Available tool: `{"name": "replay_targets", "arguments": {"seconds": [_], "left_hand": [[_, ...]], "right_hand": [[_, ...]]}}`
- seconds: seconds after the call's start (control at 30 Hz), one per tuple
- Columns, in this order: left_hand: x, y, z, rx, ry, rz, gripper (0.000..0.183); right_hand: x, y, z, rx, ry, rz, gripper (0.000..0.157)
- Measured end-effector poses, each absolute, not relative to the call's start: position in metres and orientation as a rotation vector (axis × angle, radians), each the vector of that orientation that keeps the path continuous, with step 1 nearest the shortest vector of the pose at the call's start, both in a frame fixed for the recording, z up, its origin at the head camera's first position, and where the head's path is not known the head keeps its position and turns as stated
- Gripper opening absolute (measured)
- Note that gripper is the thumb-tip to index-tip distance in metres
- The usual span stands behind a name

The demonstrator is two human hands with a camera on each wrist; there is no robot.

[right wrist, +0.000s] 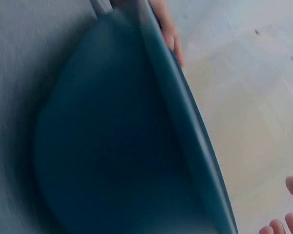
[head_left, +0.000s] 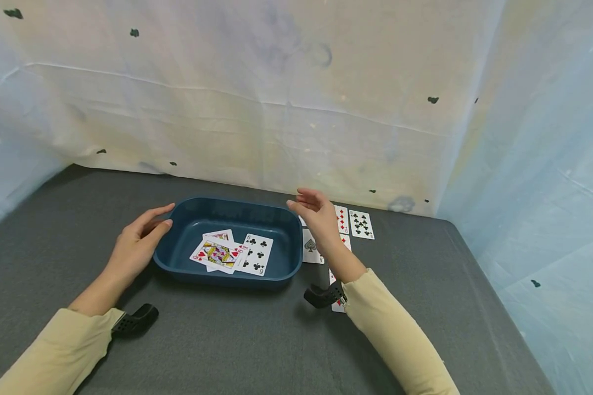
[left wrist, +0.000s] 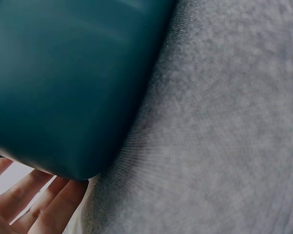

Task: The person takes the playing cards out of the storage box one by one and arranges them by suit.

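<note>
A dark blue rectangular tub (head_left: pixel 188 227) sits on the grey table. My left hand (head_left: pixel 137 238) touches its left end with fingers and thumb along the outer wall; in the left wrist view the fingers (left wrist: pixel 58 209) lie fairly straight against the tub (left wrist: pixel 63 87). Inside lie a queen of hearts (head_left: pixel 216 253), a six of clubs (head_left: pixel 258 255) and a partly covered face card (head_left: pixel 222 235). My right hand (head_left: pixel 318 216) is raised by the tub's right end, fingers relaxed, holding nothing. Beyond it lies an ace of spades (head_left: pixel 310 249), partly hidden.
More face-up cards lie right of the tub, including a clubs card (head_left: pixel 362 224) and a diamonds card (head_left: pixel 343 219), some hidden by the right arm. A patterned cloth (head_left: pixel 227 109) hangs behind the grey table (head_left: pixel 217 340).
</note>
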State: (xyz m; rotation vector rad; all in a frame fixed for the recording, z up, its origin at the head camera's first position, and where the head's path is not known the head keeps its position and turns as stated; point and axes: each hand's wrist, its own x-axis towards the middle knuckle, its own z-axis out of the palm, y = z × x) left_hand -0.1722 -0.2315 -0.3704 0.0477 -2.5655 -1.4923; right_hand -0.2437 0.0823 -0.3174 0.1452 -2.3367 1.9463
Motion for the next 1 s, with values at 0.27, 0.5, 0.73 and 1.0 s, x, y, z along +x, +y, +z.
{"name": "replay_targets", "arguments": {"seconds": [0.27, 0.5, 0.73, 1.0], "left_hand": [[-0.172, -0.232, -0.37, 0.058, -2.569, -1.485, 0.052], [-0.171, -0.231, -0.369, 0.055, -2.571, -1.486, 0.052], [-0.171, -0.231, -0.368, 0.066, -2.581, -1.488, 0.053], [-0.171, -0.229, -0.369, 0.069, -2.566, -1.475, 0.052]], "right_hand": [[-0.229, 0.054, -0.32, 0.255, -2.396, 2.038, 0.046], [-0.221, 0.041, -0.33, 0.338, -2.502, 2.026, 0.048], [-0.22, 0.036, -0.333, 0.314, -2.714, 1.923, 0.05], [-0.224, 0.033, -0.333, 0.31, -3.016, 1.739, 0.054]]}}
